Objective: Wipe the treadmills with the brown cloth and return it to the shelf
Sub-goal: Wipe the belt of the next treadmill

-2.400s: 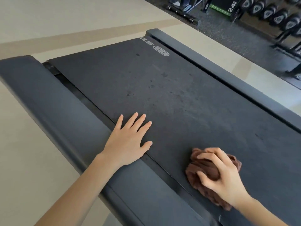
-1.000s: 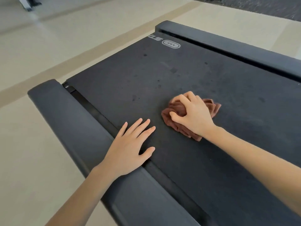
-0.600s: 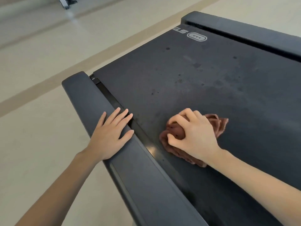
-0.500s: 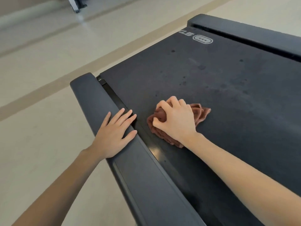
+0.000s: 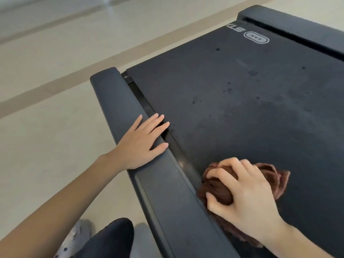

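- While the right hand [image 5: 247, 200] curls its fingers and thumb round a crumpled dark-brown terry cloth [image 5: 220, 190], the bundle lies pressed on the matte black rubber treadmill belt [image 5: 242, 112] at the lower right of the frame. Its left edge touches the glossy gap beside the near rail.
- One loose flap of the cloth sticks out to the right of the knuckles, and another trails under the wrist toward the bottom edge.
- The left hand [image 5: 141, 144] lies flat at centre left, palm down on the broad dark-grey plastic side rail [image 5: 117, 105]. Its fingers are straight and slightly spread, the tips reaching over the rail's inner edge, and it holds nothing.
- Both hands are apart, the left higher in the frame than the right, with a stretch of rail between them.
- Small dark spots and faint dusty smears mark the belt across the centre and right of the frame.
- A white oval logo with lettering [image 5: 257, 38] is printed on the belt near the upper right, just short of the second dark-grey side rail [image 5: 290, 25] along the top right corner.
- Pale beige floor [image 5: 46, 149] fills the left half, crossed by a tan diagonal stripe [image 5: 55, 86] running from the left edge toward the top.
- At the bottom left, a knee in dark trousers [image 5: 113, 237] and a grey perforated shoe [image 5: 74, 238] show beside the bare left forearm [image 5: 55, 211].
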The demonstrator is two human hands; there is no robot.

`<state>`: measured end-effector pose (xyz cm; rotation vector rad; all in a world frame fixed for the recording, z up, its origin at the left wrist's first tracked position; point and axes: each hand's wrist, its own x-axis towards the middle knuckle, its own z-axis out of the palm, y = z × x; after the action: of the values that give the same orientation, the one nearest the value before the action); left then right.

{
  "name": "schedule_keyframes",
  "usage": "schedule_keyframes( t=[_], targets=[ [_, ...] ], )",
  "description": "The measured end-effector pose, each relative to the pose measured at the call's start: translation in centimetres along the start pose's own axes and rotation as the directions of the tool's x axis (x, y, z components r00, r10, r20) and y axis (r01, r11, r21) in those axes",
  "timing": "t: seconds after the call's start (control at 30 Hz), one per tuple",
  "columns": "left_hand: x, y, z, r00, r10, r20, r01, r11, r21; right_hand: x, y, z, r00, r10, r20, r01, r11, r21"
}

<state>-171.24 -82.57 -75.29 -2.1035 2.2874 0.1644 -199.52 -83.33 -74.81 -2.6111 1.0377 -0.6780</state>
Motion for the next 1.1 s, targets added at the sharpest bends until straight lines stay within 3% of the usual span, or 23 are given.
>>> schedule_keyframes(
  t=[0.2, 0.37, 0.57, 0.7, 0.93, 1.1],
  targets=[
    [6.0, -6.2, -2.2, 0.964, 0.251, 0.092, -0.248, 0.968, -0.043, 10.1, -0.9, 4.2, 0.999, 0.047, 0.003, -0.047, 0.997, -0.054],
    [7.0, -9.3, -2.3, 0.969, 0.242, 0.053, -0.239, 0.97, -0.054, 10.8, -1.4, 4.3, 0.995, 0.067, 0.075, -0.061, 0.995, -0.076],
    [5.2, -15.9, -2.1, 0.963, 0.265, 0.044, -0.261, 0.963, -0.07, 3.0, -0.7, 1.7, 0.997, 0.078, -0.027, -0.08, 0.996, -0.041],
    [5.2, -15.6, -1.7, 0.96, 0.28, -0.01, -0.28, 0.959, -0.044, 9.3, -1.7, 4.0, 0.998, 0.071, -0.001, -0.071, 0.996, -0.051],
    [8.6, -14.4, -2.1, 0.921, 0.375, 0.105, -0.376, 0.927, -0.01, 20.5, -3.8, 9.1, 0.987, 0.157, -0.018, -0.158, 0.983, -0.095],
    [9.2, -15.0, -1.6, 0.9, 0.435, 0.037, -0.431, 0.899, -0.073, 12.4, -3.6, 5.9, 0.973, 0.23, 0.008, -0.228, 0.969, -0.094]
  ],
)
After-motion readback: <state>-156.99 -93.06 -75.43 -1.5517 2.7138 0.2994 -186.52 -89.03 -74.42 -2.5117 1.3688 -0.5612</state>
